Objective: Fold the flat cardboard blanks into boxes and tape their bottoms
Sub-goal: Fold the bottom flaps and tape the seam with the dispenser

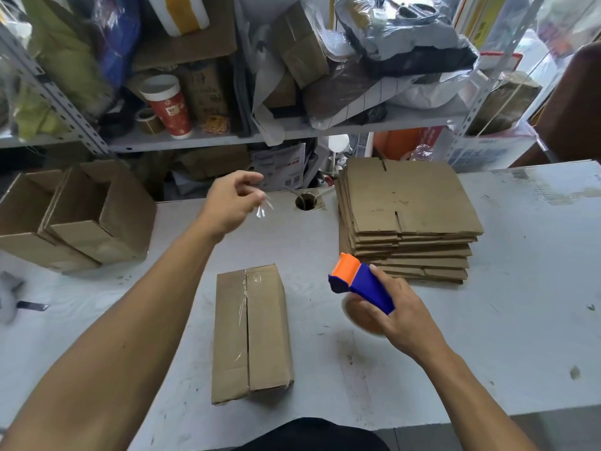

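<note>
Partly hidden: tape roll under right hand.

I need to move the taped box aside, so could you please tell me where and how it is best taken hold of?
Probably by its two long side walls, from above. The taped box lies flat on the table, seam up, narrow enough for one hand to span; its sides are free. The right hand grips the tape dispenser, so the left hand suits.
</note>
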